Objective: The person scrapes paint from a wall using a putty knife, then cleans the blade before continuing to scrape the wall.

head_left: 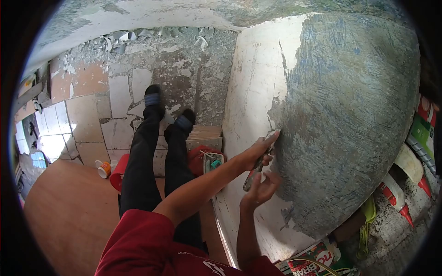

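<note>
My left hand (261,152) is wrapped round a metal scraping tool (254,176), its fingers near the upper end, against the wall panel. The tool slants down to the left, and my left hand covers part of it. Just below, my right hand (262,191) is beside the handle's lower end, fingers loosely curled and apart, with nothing visibly gripped. Both hands are at the boundary between the white surface (251,87) and the rough grey-blue surface (345,106).
Caulking tubes (395,195) and a green-handled item (368,211) lie at the right. A small tray (213,161), a red container (120,172) and an orange-white cup (103,169) are near my legs. Broken tiles (120,94) and peeled flakes cover the floor.
</note>
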`<state>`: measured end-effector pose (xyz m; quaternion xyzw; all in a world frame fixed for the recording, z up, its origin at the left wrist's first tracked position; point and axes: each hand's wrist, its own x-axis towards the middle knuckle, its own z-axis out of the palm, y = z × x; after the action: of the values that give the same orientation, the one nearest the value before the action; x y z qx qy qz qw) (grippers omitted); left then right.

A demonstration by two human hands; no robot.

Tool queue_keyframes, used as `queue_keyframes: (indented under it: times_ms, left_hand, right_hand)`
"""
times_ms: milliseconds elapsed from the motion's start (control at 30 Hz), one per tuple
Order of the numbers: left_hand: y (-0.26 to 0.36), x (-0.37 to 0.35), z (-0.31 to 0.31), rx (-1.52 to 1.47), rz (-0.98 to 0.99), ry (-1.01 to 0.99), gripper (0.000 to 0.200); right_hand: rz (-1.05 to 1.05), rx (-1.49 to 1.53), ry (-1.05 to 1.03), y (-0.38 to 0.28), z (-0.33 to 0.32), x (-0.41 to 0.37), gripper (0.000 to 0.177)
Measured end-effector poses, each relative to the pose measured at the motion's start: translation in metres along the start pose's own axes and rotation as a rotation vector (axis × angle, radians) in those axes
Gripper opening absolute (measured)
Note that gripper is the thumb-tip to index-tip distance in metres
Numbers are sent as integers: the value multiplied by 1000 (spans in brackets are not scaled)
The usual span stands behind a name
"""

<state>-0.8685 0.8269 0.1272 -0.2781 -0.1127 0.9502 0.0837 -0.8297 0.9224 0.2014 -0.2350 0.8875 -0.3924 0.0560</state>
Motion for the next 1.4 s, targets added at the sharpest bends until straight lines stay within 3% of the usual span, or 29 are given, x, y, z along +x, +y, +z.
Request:
queue_keyframes:
  times_ms: [100,133,267,367,400,500,633,733,833,1033,1100,1200,1400]
  left_hand:
    - [-16,-17,15,309,130,212,54]
    - [-19,-18,12,421,148,188,55]
    - [-34,-10,-6,271,196,105,51]
    - [-43,-6,-17,119,149,69,48]
    - [-42,-9,-9,44,144,39,47]
    - [-40,-9,-2,11,178,81,44]
    - [-33,3,-1,-146,160,211,42]
    - [-35,18,-7,-302,-29,87,40]
    - [-38,28,-8,-335,-2,53,39]
    - [-36,22,-2,-179,41,272,44]
    - [-37,23,-4,-159,1,254,48]
    - [-36,30,-10,-127,-11,240,53]
    - [-25,30,-13,-17,-30,297,56]
  right_hand:
    - [1000,706,-17,-16,-19,-8,28]
    - [1150,846,-76,-28,-19,-2,28]
    - [945,292,-350,4,-42,-2,23]
    - [927,297,-388,5,-54,0,31]
    - [963,458,-376,-1,-51,4,23]
    - [1051,607,-365,-14,-42,18,29]
    - [926,279,-408,-21,-37,29,38]
    - [877,198,-374,-28,-32,29,43]
    - [861,249,-315,-34,-32,27,48]
    - [940,319,-316,-41,-31,30,48]
    - [947,324,-323,-38,-30,28,48]
    - [928,183,-345,-35,-25,29,48]
    - [634,38,-405,6,-17,9,50]
